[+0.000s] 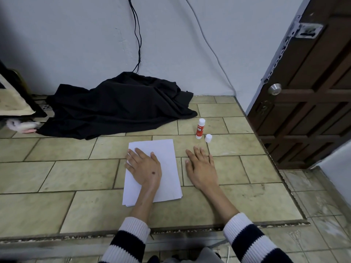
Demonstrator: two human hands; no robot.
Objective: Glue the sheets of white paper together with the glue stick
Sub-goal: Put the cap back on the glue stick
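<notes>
Home interior: tiled floor, wooden door, painted wall.

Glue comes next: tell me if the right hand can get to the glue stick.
Probably yes. The right hand lies flat on the tiles just short of the upright glue stick; only its loose cap stands beside the path.

Two bare forearms are seen reaching out from knitted sleeves; each sleeve is banded in broad stripes of white and dark navy, with a ribbed white cuff pushed back from the wrist; the left hand is marked by a small dark spot on its back; the right hand is seen bare, and no ring or watch can be made out; grey fabric is glimpsed at the lower edge between the sleeves.
</notes>
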